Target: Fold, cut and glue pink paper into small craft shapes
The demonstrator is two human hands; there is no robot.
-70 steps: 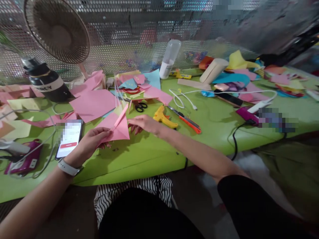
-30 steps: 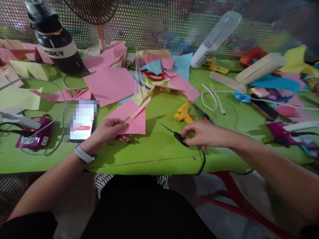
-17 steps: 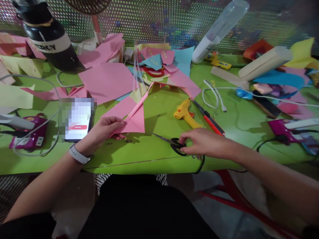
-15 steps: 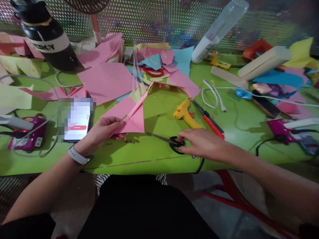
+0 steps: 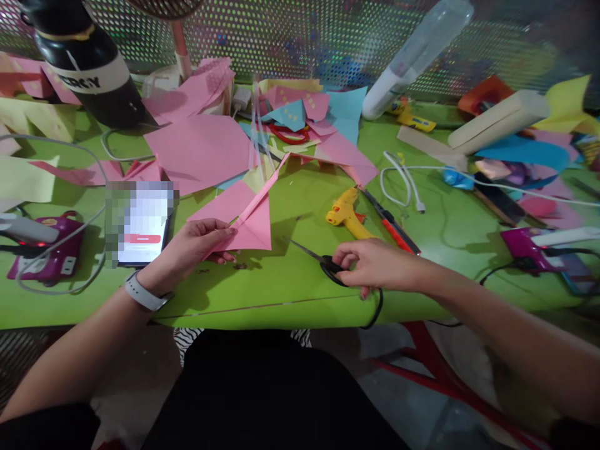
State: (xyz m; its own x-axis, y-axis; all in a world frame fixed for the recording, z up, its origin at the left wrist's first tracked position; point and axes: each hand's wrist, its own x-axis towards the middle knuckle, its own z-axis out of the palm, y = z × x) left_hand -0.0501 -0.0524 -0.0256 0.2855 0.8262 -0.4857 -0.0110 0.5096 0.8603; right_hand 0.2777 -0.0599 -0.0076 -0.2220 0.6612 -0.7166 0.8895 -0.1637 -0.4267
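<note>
Between thumb and fingers, my left hand (image 5: 206, 240) pinches the near end of a folded pink paper strip (image 5: 260, 197). Beneath that strip lies a pink paper sheet (image 5: 255, 228) with a pointed corner. My right hand (image 5: 370, 265) is closed around the black handles of a pair of scissors (image 5: 312, 252), whose blades point left toward the paper. Just beyond the right hand, a yellow glue gun (image 5: 345, 209) rests on its side, and a red and black long tool (image 5: 391, 222) lies beside it.
A phone (image 5: 145, 225) lies left of my left hand. Purple power sockets (image 5: 56, 250) with cables stand at both sides. Farther back are a black bottle (image 5: 94, 69), pink sheets (image 5: 201, 150), a white charging cable (image 5: 403, 181) and a cream roll (image 5: 499, 122).
My right hand has closed around the scissors' handles, and the scissors have shifted slightly right with their tips turned up. My left hand keeps its pinch on the pink strip.
</note>
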